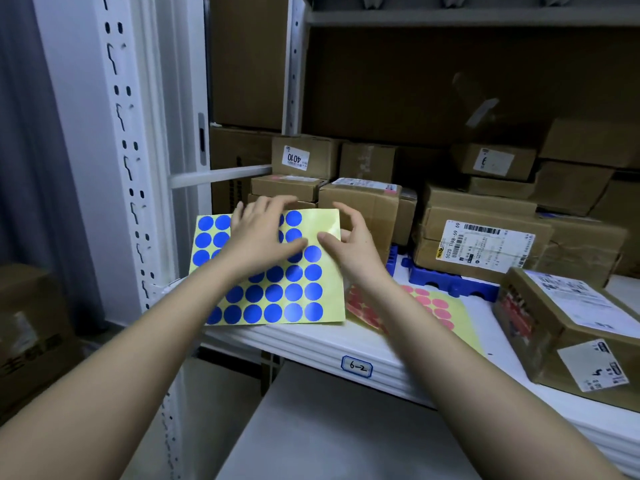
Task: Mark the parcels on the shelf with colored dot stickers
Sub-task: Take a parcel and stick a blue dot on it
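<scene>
My left hand (pixel 258 233) lies flat, fingers spread, on the yellow sheet of round blue dot stickers (pixel 277 292) at the white shelf (pixel 346 344) edge. My right hand (pixel 346 247) hovers, fingers curled, holding nothing. I should pin the sheet and peel one dot slowly for the brown cardboard parcels (pixel 360 202) behind.

I see two bare forearms reaching in from the bottom edge, with no sleeves, gloves, watch or rings on them. The left hand (pixel 263 233) and the right hand (pixel 349 242) are both uncovered, fingers slim, nails short and unpainted as far as I can tell. Both wrists carry no band.
</scene>
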Tool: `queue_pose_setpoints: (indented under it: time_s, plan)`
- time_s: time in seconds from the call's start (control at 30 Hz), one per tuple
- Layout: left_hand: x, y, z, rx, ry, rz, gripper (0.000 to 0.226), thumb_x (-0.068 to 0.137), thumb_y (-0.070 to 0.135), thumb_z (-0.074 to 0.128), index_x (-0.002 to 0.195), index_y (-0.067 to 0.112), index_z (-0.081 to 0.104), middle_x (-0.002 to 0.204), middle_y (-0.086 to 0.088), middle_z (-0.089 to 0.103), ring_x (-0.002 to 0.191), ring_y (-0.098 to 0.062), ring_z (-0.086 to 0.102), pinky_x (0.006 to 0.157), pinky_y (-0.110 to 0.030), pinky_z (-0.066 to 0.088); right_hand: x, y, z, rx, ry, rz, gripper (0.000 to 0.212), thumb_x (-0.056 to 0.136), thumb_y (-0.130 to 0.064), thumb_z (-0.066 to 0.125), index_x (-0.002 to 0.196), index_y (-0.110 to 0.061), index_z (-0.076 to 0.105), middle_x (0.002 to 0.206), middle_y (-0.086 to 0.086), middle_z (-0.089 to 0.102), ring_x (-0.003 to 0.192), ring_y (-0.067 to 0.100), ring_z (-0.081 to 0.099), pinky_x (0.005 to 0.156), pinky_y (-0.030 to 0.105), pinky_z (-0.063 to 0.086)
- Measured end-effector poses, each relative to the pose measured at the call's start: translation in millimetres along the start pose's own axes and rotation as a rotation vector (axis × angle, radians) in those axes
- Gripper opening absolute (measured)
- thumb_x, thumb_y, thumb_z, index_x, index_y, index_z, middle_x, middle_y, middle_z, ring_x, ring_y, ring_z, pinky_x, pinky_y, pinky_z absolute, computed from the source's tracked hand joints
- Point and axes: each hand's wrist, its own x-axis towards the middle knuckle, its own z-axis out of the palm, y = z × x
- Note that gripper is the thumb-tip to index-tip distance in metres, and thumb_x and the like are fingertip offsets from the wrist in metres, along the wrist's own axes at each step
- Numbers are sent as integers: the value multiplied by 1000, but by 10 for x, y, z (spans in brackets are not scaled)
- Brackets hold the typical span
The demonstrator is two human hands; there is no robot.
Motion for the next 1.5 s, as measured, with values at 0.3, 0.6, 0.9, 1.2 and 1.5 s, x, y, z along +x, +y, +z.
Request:
queue_pose_setpoints:
  time_s: [0.3, 0.6, 0.9, 1.2, 1.5]
  plan:
    - [257, -42, -174, -271, -105, -85, 10, 94, 32, 52, 91, 37, 60, 97, 15, 60, 107, -18, 58, 101, -50, 41, -123, 8, 30, -61, 81, -249, 34, 91, -7, 63, 109, -28, 44, 92, -8, 68, 75, 12, 68, 64, 33, 56]
    - [299, 14, -157, -194, -64, -133, 17, 96, 35, 44, 88, 30, 59, 98, 4, 66, 102, -21, 56, 106, -49, 33, -11, 37, -29, -202, -70, -246, 21, 87, -2, 66, 95, -21, 70, 94, -15, 68, 89, 6, 60, 79, 19, 48]
    - [378, 68, -79, -128, -49, -216, 38, 100, 39, 36, 68, 21, 46, 73, 5, 54, 98, -24, 52, 107, -46, 25, -40, 65, -66, -70, -90, -159, 33, 84, -1, 71, 107, -24, 68, 112, -3, 68, 108, 17, 63, 91, 32, 54]
    - [402, 69, -31, -133, -42, -199, 40, 100, 39, 36, 66, 21, 46, 73, 4, 54, 96, -24, 51, 104, -45, 27, -51, 91, -36, -173, -18, -258, 19, 87, -5, 68, 99, -18, 73, 97, -15, 69, 96, 1, 63, 90, 24, 50]
    - [427, 74, -2, -112, -49, -206, 34, 101, 37, 35, 77, 19, 50, 82, -4, 60, 91, -24, 55, 90, -38, 28, -41, 148, -40, -254, 1, -360, 18, 88, -5, 65, 95, -20, 71, 100, -7, 65, 98, 2, 59, 89, 19, 45]
